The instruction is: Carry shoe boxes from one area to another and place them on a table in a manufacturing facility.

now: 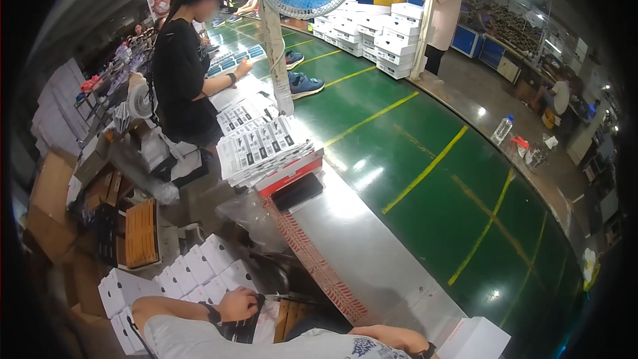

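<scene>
Head view has, as its largest thing, a green belt [425,226] with yellow lines, which goes from the upper middle down to the lower right of the frame. Along its left side lies my metal worktop [372,246]. Rows of white boxes [199,263] stand at the lower left, and a pile of printed sheets [259,150] is left of the middle. At the bottom right, near the worktop's edge, is a lone white carton [478,339]. The dark stack [239,331] with light marks, which I take for the thing in work, is at the bottom, left of the middle.

Of my hands, the left hand [240,304] bends its fingers downward over this stack; whether they grip something, I cannot tell. The right hand [391,335] is near the lone carton, its fingers mostly hidden, so its grip also I cannot tell. I judge the step is handling at the stack; the next move calls for a sure left grip, without pushing the boxes.
</scene>
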### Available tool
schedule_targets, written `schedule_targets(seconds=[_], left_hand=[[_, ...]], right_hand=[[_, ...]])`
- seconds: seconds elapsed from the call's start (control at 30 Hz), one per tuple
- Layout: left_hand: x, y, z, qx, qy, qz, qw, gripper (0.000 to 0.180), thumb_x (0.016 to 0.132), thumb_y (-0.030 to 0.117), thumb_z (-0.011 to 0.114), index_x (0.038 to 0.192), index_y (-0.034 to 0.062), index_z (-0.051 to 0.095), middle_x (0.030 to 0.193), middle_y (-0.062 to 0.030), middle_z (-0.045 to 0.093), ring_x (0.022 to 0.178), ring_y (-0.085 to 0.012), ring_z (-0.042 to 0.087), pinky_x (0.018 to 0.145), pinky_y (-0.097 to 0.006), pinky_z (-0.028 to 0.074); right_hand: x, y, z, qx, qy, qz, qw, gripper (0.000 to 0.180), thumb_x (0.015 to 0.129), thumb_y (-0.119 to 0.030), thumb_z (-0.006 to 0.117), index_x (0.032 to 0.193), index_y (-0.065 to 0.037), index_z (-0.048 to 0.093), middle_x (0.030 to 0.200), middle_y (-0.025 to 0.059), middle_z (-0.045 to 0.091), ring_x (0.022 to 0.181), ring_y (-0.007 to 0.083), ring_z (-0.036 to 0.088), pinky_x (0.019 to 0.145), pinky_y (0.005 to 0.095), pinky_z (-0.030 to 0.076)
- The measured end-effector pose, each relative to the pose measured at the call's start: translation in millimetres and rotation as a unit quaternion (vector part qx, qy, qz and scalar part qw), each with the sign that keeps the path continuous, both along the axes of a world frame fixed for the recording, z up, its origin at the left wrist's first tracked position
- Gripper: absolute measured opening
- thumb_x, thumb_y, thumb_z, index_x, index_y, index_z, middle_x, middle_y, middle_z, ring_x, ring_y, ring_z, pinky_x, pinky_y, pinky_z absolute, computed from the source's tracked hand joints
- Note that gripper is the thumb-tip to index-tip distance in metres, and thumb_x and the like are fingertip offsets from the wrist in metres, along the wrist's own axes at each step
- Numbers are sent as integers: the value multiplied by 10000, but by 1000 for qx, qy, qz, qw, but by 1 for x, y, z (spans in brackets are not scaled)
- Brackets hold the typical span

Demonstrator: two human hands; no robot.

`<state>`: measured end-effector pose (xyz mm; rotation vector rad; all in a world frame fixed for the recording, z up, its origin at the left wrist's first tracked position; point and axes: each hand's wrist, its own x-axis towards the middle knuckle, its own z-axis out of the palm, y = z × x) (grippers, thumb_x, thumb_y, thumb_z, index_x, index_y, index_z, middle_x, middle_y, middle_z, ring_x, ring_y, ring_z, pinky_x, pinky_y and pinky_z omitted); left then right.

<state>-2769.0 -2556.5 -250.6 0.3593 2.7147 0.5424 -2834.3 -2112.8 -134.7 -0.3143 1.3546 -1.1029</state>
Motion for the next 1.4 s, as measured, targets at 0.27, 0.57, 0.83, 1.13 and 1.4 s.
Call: schedule_targets(seconds=[0.27,0.57,0.83,1.13,1.4], left_hand=[[-2,-2,-5,-5,11,-14,1000,243,824,273,631,896,70,746,1120,-54,692,1054,-303,618,852,-405,554],[-2,-1,0,2,12,-3,1000,247,823,266,628,899,62,745,1106,-62,697,1053,-301,620,854,-408,554],[-3,2,-2,1,12,-10,1000,254,825,269,626,905,60,747,1103,-66,698,1055,-312,619,864,-409,546],[-4,6,9,-14,-4,-6,1000,253,827,258,621,906,57,753,1116,-64,699,1067,-305,613,881,-405,539],[-3,4,5,-12,-6,-2,1000,260,833,258,617,919,53,752,1137,-74,694,1080,-306,610,892,-408,536]], right_hand=[[6,0,-6,-1,-43,-63,997,349,966,-107,560,1300,-8,578,1261,70,629,1192,158,543,1045,292,384],[13,21,-30,-24,-95,-57,994,349,967,-145,585,1281,5,585,1221,38,634,1131,119,556,995,268,413],[17,45,-31,-27,-75,-61,995,379,950,-170,615,1278,15,575,1214,32,631,1107,111,563,974,258,425],[27,11,-22,56,126,-75,988,166,931,-149,635,1038,-25,661,983,67,707,919,124,621,842,282,475],[11,35,-2,87,103,-71,988,254,906,-165,671,1111,-17,647,1031,70,700,973,132,622,888,290,488]])
